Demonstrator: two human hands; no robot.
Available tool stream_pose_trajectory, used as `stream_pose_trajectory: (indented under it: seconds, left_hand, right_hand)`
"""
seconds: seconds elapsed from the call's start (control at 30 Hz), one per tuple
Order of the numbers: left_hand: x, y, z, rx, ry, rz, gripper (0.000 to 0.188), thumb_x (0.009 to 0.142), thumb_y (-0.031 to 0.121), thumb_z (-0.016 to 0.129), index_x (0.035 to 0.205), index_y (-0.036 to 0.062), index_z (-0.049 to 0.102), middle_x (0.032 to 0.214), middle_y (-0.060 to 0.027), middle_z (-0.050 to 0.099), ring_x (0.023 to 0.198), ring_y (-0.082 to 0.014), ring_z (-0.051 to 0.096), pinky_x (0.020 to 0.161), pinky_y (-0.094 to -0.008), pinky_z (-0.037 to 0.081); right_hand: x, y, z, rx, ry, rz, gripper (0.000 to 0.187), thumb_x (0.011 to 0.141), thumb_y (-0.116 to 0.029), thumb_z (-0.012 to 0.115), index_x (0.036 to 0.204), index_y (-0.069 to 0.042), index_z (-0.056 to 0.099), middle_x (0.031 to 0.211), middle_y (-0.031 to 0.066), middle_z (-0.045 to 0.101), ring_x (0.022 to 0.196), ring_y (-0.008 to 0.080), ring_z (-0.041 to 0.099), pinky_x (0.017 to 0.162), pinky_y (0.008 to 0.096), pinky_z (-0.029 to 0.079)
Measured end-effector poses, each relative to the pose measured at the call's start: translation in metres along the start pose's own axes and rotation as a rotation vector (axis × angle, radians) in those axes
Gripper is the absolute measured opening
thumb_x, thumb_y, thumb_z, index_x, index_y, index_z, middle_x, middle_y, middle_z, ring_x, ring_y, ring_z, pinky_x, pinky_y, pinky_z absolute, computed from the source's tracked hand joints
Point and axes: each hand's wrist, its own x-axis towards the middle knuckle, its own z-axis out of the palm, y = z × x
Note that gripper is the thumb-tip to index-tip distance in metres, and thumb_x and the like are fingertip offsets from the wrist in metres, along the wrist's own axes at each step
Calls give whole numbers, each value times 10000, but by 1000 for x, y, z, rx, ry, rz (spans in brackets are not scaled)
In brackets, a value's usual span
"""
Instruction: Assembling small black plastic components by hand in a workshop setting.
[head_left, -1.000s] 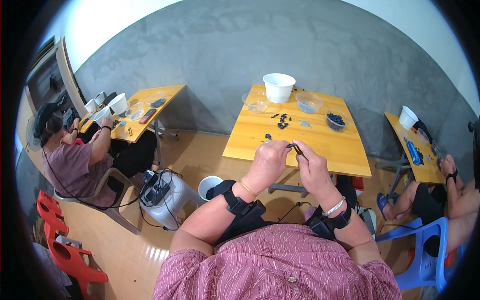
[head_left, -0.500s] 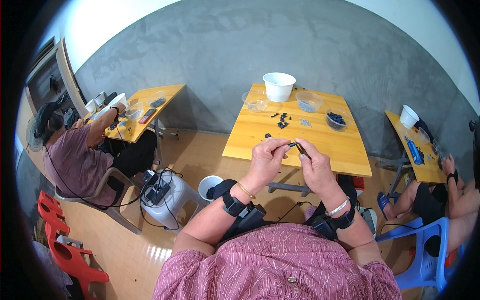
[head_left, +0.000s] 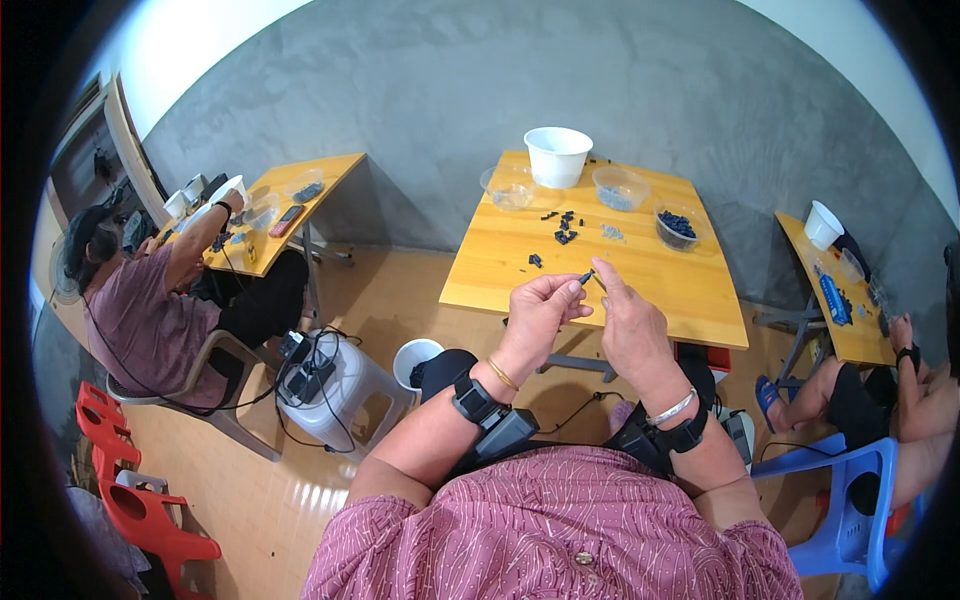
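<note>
I am pinching a small dark part [head_left: 586, 279] between the thumb and forefinger of the left hand [head_left: 540, 312], holding it in the air above the near edge of the wooden surface [head_left: 480, 270]. The right hand [head_left: 635, 325] is hovering just beside it, index finger pointing up toward the part; a thin dark sliver is showing by its fingers, but I cannot tell whether they are gripping it.

Beyond the hands, a little clump of dark pieces [head_left: 535, 261] is lying on the surface, and farther back a looser scatter of black pieces [head_left: 565, 237] is sitting next to some small grey bits [head_left: 612, 233]. Along the far side I am seeing a clear tub [head_left: 500, 185] at the left, then a tall white bucket [head_left: 558, 165], then a second clear tub [head_left: 622, 175] that is holding greyish contents. Nearer, at the right, a third clear tub [head_left: 677, 243] is holding dark pieces.

Down on the floor, to the left, another white bucket [head_left: 413, 352] is standing with dark contents, beside a pale stool [head_left: 345, 390] that is carrying black adapters [head_left: 310, 378]. Farther out, a co-worker [head_left: 150, 320] is sitting at the left, an arm reaching over another table, and a second co-worker's hand [head_left: 903, 332] is resting near a table at the right.
</note>
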Motion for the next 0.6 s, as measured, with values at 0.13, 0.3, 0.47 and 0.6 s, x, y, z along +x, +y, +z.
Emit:
stream_pose_trajectory:
  seconds: [0.13, 0.3, 0.47, 0.6]
  left_hand:
    - [6, -7, -8, -284, -85, -141, 130, 880, 110, 532, 945, 6, 576, 791, -53, 601, 689, -136, 602, 644, -237, 519]
    - [11, -11, -18, -391, -154, -213, 128, 892, 128, 512, 898, 14, 571, 775, -35, 580, 686, -112, 549, 679, -260, 514]
    - [18, -16, -24, -426, -163, -277, 172, 900, 163, 502, 889, 4, 567, 757, -32, 561, 666, -119, 528, 655, -261, 502]
    - [23, -18, -26, -408, -149, -302, 183, 902, 173, 499, 876, 6, 570, 755, -37, 561, 668, -123, 531, 646, -256, 497]
  right_hand:
    - [-1, 7, 1, 17, 34, 15, 470, 777, 7, 469, 1231, -108, 429, 892, 196, 599, 806, 352, 591, 675, 419, 476]
    - [8, 55, 14, -66, -49, 141, 343, 808, -63, 490, 1147, -118, 478, 898, 188, 603, 810, 352, 591, 685, 429, 470]
    - [25, 138, 47, -258, -86, 374, 279, 829, -122, 511, 1107, -99, 486, 932, 197, 562, 850, 381, 566, 718, 466, 448]
    - [21, 187, 73, -322, -154, 391, 295, 823, -136, 527, 1112, -98, 483, 950, 192, 532, 894, 373, 543, 737, 454, 442]
